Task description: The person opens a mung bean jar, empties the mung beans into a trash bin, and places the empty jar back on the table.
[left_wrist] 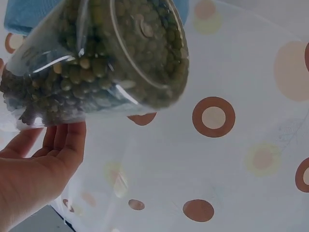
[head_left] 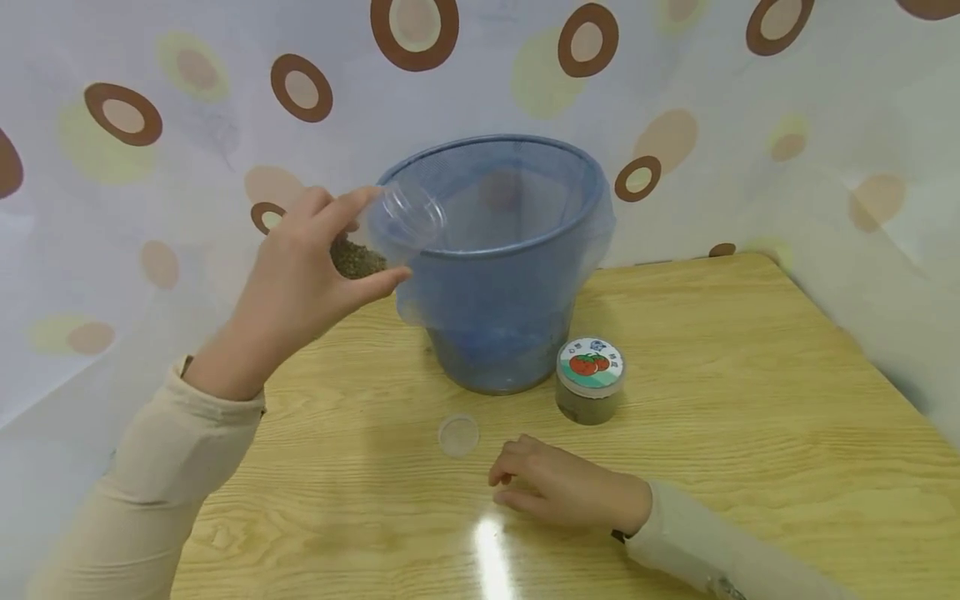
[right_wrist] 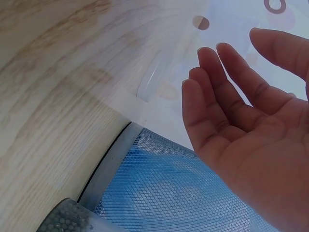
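Note:
My left hand (head_left: 292, 275) grips a clear plastic jar (head_left: 411, 212) between thumb and fingers, at the left of the bin's rim. The jar is tipped on its side, its mouth ring toward the bin. Small green-brown beans (left_wrist: 77, 72) fill much of it in the left wrist view. A blue bag (head_left: 495, 287) lines the mesh waste bin (head_left: 495, 371) and folds over its rim. Low over the table, my right hand (head_left: 555, 487) holds nothing, its fingers loosely bent. Near its fingertips lies a round clear lid (head_left: 459, 436).
A second jar (head_left: 590, 404) with a tomato-printed lid stands upright right of the bin's base. The wood-grain table (head_left: 712, 358) runs back to a wall covering (head_left: 487, 92) with brown and yellow circles, close behind the bin.

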`<state>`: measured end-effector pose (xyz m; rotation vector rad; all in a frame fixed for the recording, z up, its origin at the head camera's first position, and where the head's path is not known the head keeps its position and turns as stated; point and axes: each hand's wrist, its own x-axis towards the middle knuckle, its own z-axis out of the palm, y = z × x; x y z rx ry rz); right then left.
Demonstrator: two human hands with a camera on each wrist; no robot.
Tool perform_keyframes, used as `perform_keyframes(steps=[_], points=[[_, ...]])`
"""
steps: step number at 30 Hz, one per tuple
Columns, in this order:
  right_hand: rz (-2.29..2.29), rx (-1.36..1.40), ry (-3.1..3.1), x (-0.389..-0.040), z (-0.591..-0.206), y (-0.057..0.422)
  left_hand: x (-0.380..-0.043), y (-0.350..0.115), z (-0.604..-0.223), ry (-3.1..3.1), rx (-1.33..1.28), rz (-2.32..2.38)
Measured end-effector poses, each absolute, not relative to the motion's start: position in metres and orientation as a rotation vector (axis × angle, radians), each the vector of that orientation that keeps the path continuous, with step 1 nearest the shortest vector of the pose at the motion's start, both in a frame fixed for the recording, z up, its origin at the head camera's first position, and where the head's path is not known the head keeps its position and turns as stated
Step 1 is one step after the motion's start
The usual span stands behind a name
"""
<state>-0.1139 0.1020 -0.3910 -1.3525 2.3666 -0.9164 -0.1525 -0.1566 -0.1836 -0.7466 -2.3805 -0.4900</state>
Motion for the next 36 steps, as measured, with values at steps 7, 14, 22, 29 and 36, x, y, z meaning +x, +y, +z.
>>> perform_keyframes(steps=[7,14,22,29,36], points=[[-0.910,-1.312,2.365,-0.114,-0.392,0.104,-0.171,-0.148,-0.166,-2.423,-0.739,-0.416],[-0.913,-1.310,2.369,-0.114,-0.393,0.105,-0.186,-0.139,-0.151,-2.484,-0.695,-0.372],[-0.904,-1.296,2.369,-0.114,-0.396,0.105,-0.205,-0.130,-0.140,-2.595,-0.621,-0.266],[-0.920,-1.295,2.366,-0.113,-0.395,0.104,-0.221,-0.125,-0.135,-2.651,-0.617,-0.169],[-0.912,-1.327,2.375,-0.112,-0.395,0.103,-0.232,-0.122,-0.132,-2.716,-0.600,-0.066]])
